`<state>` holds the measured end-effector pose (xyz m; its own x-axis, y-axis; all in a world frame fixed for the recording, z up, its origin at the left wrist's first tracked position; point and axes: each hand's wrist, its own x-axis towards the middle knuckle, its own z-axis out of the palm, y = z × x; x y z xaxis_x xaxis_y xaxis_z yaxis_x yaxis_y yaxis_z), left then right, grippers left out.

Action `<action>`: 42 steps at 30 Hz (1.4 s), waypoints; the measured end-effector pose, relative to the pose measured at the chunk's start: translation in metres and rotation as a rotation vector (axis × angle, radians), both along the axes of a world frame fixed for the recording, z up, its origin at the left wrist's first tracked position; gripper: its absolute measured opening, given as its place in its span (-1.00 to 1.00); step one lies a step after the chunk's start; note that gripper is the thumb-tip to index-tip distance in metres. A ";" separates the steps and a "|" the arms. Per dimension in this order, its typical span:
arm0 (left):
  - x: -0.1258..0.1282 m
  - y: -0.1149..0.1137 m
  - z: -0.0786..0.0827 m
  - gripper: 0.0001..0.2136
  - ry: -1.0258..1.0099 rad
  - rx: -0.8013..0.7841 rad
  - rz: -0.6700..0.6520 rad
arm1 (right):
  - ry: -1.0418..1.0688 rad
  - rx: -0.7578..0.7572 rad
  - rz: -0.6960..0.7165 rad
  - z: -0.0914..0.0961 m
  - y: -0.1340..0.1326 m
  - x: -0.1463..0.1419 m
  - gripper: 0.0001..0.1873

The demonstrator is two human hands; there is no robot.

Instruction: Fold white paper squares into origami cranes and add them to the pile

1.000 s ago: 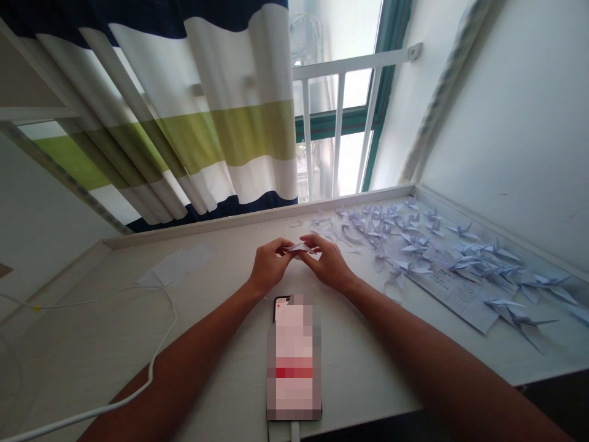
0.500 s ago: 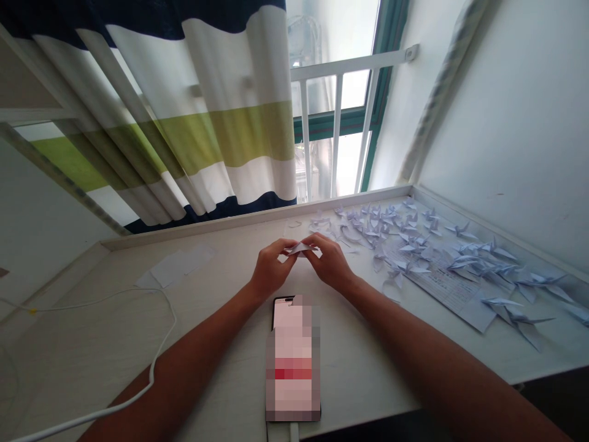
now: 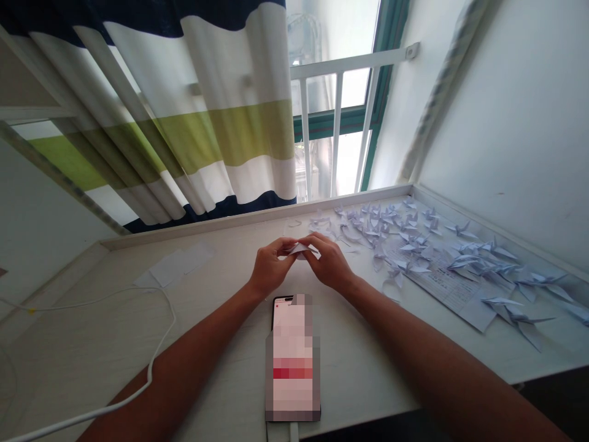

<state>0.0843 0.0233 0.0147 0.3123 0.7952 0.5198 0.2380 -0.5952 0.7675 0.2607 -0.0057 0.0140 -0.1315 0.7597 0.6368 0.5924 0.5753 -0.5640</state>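
My left hand (image 3: 272,266) and my right hand (image 3: 328,264) meet above the white desk (image 3: 363,362), pinching a small folded paper piece (image 3: 302,248) between their fingers. The paper is pale lilac-white, and my fingers hide part of it. Just below my wrists lies a smartphone (image 3: 292,359) with a pixelated screen. To the right of my right hand, several folded paper cranes (image 3: 411,248) are spread across the desk, some resting on a printed paper sheet (image 3: 448,288).
Blank paper strips (image 3: 177,265) lie left of my hands, and a white charging cable (image 3: 159,334) curves across the desk's left side. A low ledge (image 3: 257,219) runs along the desk's far edge, below a striped curtain (image 3: 230,104) and a barred window (image 3: 335,123). A white wall (image 3: 506,123) stands along the right.
The folded paper has shifted slightly between my fingers, and my hands remain together around it. The view has moved a little.
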 end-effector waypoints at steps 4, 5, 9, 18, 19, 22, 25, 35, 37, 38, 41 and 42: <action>0.002 -0.004 0.004 -0.82 0.047 -0.023 0.002 | -0.029 -0.032 -0.076 0.000 0.000 0.000 -0.88; 0.002 -0.003 0.004 -0.82 0.051 -0.039 -0.004 | -0.025 -0.049 -0.088 0.000 0.000 -0.001 -0.90; 0.001 0.003 -0.001 -0.80 -0.041 -0.222 -0.078 | 0.041 -0.103 -0.082 -0.001 -0.001 -0.003 -0.94; -0.006 0.020 -0.001 -0.73 -0.253 -0.539 -0.030 | 0.027 -0.030 0.072 0.004 -0.001 0.001 -0.61; -0.007 0.020 -0.001 -0.71 -0.256 -0.543 -0.050 | -0.021 -0.024 0.089 0.004 -0.001 0.003 -0.58; -0.010 0.021 0.000 -0.66 -0.240 -0.524 -0.094 | -0.139 -0.016 0.096 0.003 0.001 0.005 -0.62; -0.011 0.021 -0.001 -0.63 -0.216 -0.528 -0.094 | -0.196 -0.012 0.060 0.004 0.002 0.008 -0.73; -0.014 0.022 -0.002 -0.66 -0.245 -0.668 -0.138 | -0.350 -0.010 0.116 0.005 0.005 0.013 -0.82; -0.014 0.022 -0.001 -0.64 -0.257 -0.683 -0.155 | -0.363 -0.004 0.127 0.004 0.006 0.012 -0.82; -0.013 0.022 0.000 -0.63 -0.265 -0.694 -0.160 | -0.365 0.002 0.118 0.003 0.006 0.012 -0.84; -0.012 0.022 0.000 -0.60 -0.282 -0.731 -0.156 | -0.356 0.009 0.086 0.003 0.007 0.012 -0.88; -0.012 0.022 0.001 -0.59 -0.281 -0.740 -0.156 | -0.353 0.006 0.081 0.003 0.007 0.012 -0.88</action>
